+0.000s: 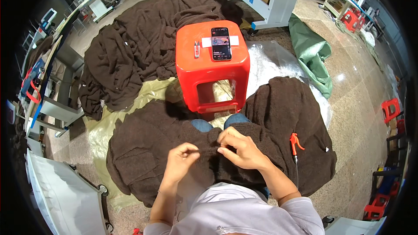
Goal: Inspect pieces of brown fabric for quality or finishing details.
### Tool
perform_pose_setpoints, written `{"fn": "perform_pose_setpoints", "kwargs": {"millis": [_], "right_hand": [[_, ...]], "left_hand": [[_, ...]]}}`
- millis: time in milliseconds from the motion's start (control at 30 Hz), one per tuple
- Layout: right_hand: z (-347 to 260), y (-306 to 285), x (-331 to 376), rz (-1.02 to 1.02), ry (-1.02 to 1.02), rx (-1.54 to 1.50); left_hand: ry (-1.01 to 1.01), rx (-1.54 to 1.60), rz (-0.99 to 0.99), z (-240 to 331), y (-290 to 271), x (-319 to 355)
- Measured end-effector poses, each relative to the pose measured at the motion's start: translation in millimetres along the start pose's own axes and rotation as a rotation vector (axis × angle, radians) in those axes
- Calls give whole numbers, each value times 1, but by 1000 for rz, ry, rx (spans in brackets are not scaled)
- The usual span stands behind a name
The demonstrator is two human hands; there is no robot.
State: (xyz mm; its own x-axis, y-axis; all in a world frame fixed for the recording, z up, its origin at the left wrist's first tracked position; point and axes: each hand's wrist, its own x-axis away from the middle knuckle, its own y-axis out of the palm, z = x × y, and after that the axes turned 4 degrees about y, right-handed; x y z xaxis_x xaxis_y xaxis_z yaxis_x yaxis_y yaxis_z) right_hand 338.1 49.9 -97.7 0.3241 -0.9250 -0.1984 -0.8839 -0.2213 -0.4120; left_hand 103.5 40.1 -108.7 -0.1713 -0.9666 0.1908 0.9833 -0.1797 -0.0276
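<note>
Both grips pinch the dark brown fuzzy knit garment [143,148]: left hand [180,161] closed beside right hand [239,148]; red plastic stool [212,63] beyond.

The garment [143,148] lies across the person's lap, both hands on it: left hand [180,161] at 7 o'clock of the right hand [241,150]. The stool [212,67] stands at 12 o'clock, with a phone [221,43] on top and a small clipper [197,49] at the phone's 9 o'clock. A heap of garments [139,43] lies on the floor at 10 o'clock.
</note>
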Motion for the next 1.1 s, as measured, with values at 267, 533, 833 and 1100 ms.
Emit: {"fn": "perform_pose_setpoints", "kwargs": {"millis": [267, 533, 833, 1100], "right_hand": [[-55, -47, 2, 95, -169, -472], [-14, -37, 23, 1, 155, -93], [-6, -3, 9, 176, 12, -29], [-17, 20, 7, 258, -153, 112]], "left_hand": [[46, 430, -301, 110, 34, 0], [138, 147, -360, 27, 62, -28], [-73, 398, -224, 2, 48, -24], [307, 539, 167, 2, 73, -17]]}}
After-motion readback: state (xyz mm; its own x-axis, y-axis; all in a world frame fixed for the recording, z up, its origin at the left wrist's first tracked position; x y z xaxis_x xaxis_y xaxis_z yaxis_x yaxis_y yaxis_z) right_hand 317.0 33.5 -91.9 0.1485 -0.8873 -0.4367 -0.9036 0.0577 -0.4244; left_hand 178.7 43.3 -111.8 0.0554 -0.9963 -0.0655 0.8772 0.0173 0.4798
